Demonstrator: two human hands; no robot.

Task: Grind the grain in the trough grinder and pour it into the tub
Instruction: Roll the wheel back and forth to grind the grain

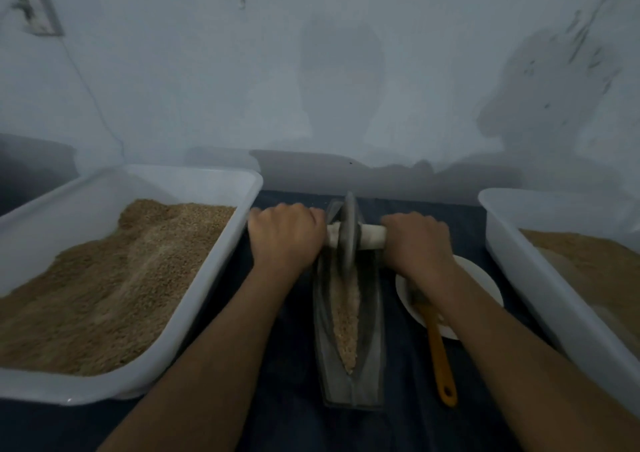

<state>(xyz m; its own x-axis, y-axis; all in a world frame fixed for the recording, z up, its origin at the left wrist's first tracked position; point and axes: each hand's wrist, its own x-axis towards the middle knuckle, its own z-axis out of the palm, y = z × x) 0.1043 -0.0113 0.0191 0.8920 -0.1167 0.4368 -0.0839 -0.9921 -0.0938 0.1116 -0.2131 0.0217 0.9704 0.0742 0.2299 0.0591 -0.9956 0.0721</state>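
Note:
A grey boat-shaped trough grinder (372,358) lies lengthwise in the middle of the dark cloth. Pale crushed grain (344,316) fills its groove. A grey grinding wheel (348,240) stands in the far part of the trough on a white axle handle (372,237). My left hand (285,237) grips the left end of the axle. My right hand (417,243) grips the right end. A white tub (207,275) of brown grain sits on the left. Another white tub (526,264) with finer brown meal sits on the right.
A white plate (485,278) lies right of the trough, partly under my right forearm, with an orange-handled brush (440,358) resting on it. A pale blue wall stands close behind everything. Dark cloth (291,375) shows between the tubs and the trough.

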